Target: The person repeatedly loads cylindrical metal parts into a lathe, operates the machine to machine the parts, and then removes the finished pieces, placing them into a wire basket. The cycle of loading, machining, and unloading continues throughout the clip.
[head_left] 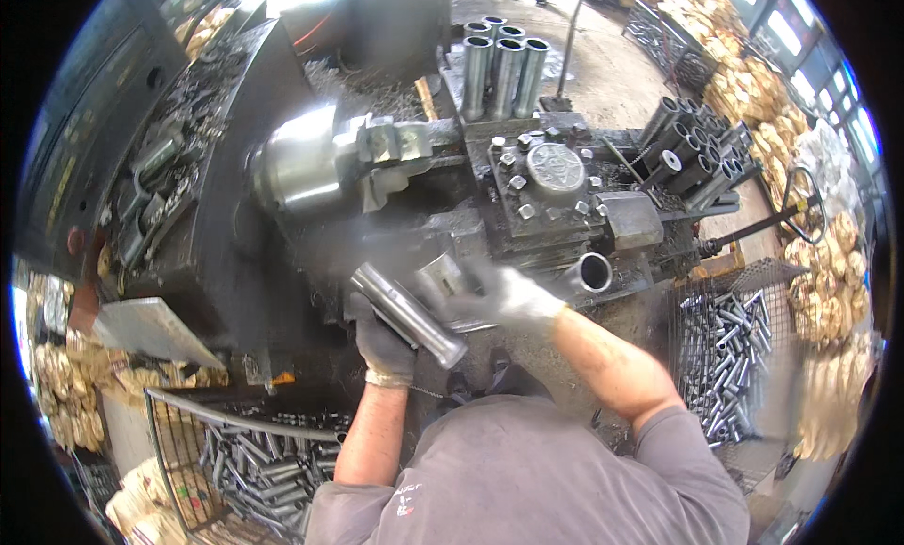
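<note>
My left hand [383,349], in a dark glove, is closed around a shiny metal tube [400,309] with a thicker collar at its lower end. The tube slants down to the right in front of the lathe. My right hand [508,295], in a whitish glove, is smeared by motion beside a bright metal piece [440,277] that I cannot make out; its fingers are unclear. Just right of that hand lies another open-ended tube [592,273]. Beyond the hands is the lathe chuck [299,163], its jaws blurred, and the bolted tool post [555,171].
Several tubes [507,69] stand upright behind the tool post. More dark tubes [692,154] are stacked at the right. Wire baskets of metal parts stand at lower left [155,432] and right [782,357]. A lever [763,225] juts out at the right. Metal chips cover the machine bed.
</note>
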`<state>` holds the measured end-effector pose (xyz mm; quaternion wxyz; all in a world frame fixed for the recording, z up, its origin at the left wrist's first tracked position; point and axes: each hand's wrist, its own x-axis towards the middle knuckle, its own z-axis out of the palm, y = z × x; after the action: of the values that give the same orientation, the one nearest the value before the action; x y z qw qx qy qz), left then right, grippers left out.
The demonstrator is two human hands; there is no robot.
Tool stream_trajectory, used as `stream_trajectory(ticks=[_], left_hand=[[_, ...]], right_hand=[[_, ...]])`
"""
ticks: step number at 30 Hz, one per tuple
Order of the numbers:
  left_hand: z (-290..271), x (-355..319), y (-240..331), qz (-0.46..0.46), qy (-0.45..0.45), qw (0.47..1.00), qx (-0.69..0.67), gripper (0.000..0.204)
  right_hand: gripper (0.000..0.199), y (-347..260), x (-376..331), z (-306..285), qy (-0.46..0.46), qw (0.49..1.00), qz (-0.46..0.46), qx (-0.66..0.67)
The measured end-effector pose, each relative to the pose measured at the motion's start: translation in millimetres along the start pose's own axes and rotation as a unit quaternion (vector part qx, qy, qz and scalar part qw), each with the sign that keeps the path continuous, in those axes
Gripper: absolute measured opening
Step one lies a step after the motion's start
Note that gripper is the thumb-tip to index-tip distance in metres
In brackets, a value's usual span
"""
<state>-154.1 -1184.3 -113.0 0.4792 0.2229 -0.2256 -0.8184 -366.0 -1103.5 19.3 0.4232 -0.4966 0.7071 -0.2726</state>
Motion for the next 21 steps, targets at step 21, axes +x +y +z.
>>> stream_trajectory(ticks=[21], left_hand=[[178, 224, 190, 0.076, -0.053, 0.267, 0.959, 0.072]], right_hand=[[0.047, -53, 224, -171, -0.086, 0.865, -0.133, -0.477]])
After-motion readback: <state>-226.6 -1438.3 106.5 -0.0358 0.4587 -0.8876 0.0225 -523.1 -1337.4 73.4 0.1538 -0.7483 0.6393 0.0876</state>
